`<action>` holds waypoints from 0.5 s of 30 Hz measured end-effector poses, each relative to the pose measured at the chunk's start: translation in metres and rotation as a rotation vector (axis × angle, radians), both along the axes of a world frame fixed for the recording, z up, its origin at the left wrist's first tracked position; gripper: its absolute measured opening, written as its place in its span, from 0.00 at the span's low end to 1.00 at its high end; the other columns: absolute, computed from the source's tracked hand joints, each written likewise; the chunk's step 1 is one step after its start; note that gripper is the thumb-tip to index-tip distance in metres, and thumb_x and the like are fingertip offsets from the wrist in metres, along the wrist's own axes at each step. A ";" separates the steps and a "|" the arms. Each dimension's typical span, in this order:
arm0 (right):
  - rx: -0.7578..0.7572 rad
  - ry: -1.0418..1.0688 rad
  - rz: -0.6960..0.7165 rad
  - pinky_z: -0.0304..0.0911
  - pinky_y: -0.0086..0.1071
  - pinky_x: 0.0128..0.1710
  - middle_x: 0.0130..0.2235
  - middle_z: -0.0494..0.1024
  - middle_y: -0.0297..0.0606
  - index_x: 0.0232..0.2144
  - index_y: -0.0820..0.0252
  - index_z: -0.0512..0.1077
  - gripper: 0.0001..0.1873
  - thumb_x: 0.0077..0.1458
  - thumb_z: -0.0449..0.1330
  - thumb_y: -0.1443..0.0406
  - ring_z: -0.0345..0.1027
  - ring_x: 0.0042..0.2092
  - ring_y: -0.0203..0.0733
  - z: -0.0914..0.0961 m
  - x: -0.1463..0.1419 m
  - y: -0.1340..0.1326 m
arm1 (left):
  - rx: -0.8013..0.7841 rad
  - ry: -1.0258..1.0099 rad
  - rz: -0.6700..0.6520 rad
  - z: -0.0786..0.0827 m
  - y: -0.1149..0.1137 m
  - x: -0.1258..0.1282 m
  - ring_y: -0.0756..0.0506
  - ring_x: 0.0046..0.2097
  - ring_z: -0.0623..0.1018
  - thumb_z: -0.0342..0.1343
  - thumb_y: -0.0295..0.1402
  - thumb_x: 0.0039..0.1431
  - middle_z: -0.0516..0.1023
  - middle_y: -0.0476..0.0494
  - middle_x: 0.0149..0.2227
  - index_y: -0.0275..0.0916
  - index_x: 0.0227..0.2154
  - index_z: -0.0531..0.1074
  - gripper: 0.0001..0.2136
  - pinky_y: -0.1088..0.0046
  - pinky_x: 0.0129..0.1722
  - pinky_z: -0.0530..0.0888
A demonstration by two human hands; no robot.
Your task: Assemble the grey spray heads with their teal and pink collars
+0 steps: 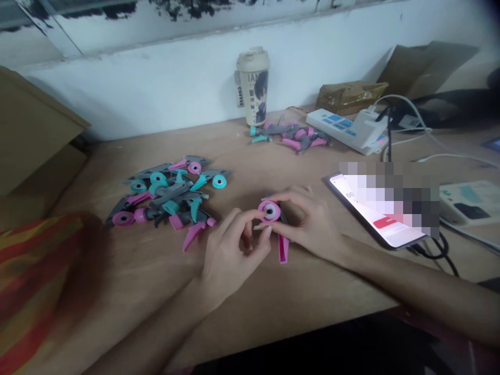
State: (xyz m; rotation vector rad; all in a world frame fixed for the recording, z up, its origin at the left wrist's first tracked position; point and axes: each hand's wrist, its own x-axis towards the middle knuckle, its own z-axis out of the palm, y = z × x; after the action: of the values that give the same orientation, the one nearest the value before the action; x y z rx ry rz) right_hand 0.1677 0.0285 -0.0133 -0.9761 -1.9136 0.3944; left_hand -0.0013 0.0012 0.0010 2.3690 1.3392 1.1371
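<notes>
A pink-and-grey trigger spray head (pixel 283 250) is held just above the table, its round pink collar with a white inner disc turned towards me and its pink trigger hanging down. My right hand (pixel 310 221) grips it from the right, finger and thumb on the collar. From the left, my left hand (pixel 234 250) is curled with its index fingertip on the collar's rim and the thumb just below. Left of my hands lies a pile of pink, teal and grey spray heads (pixel 172 192).
A smaller group of spray heads (pixel 297 135) lies at the back by a coffee tumbler (pixel 255 88). To the right are a lit phone (pixel 375 213), a power strip (pixel 336 125) with cables, and a taped box (pixel 347 97). Striped cloth (pixel 35 291) and cardboard (pixel 35 125) are at left.
</notes>
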 end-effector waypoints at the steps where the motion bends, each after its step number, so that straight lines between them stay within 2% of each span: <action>1: -0.011 0.016 -0.003 0.56 0.38 0.42 0.36 0.77 0.33 0.36 0.55 0.70 0.12 0.48 0.64 0.61 0.69 0.40 0.41 0.001 0.000 0.000 | 0.017 0.009 -0.003 0.000 0.000 0.000 0.54 0.23 0.65 0.54 0.28 0.55 0.59 0.55 0.22 0.39 0.38 0.70 0.07 0.78 0.25 0.64; 6: -0.065 0.062 0.014 0.58 0.38 0.42 0.38 0.78 0.34 0.36 0.55 0.70 0.12 0.48 0.64 0.61 0.70 0.41 0.43 0.004 -0.001 -0.005 | 0.061 0.036 -0.028 -0.001 0.000 -0.002 0.52 0.25 0.66 0.53 0.28 0.55 0.61 0.54 0.22 0.39 0.39 0.68 0.09 0.76 0.27 0.65; 12: -0.058 0.041 0.044 0.57 0.38 0.42 0.37 0.78 0.33 0.35 0.55 0.69 0.12 0.46 0.64 0.64 0.71 0.40 0.43 0.000 -0.001 -0.005 | -0.221 -0.082 -0.218 -0.005 0.002 -0.003 0.52 0.30 0.73 0.52 0.29 0.57 0.73 0.48 0.33 0.40 0.45 0.63 0.13 0.78 0.29 0.70; 15: -0.047 0.033 0.052 0.57 0.38 0.43 0.36 0.78 0.32 0.35 0.55 0.69 0.12 0.46 0.65 0.64 0.71 0.40 0.41 -0.002 -0.001 -0.004 | -0.263 -0.117 -0.249 -0.007 0.004 -0.003 0.51 0.34 0.75 0.52 0.30 0.58 0.74 0.47 0.37 0.40 0.45 0.62 0.12 0.78 0.32 0.72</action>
State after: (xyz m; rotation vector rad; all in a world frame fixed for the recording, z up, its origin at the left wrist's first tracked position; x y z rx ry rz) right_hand 0.1670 0.0249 -0.0150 -0.9463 -1.9104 0.4849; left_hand -0.0047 0.0048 -0.0056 2.1691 1.0485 0.9482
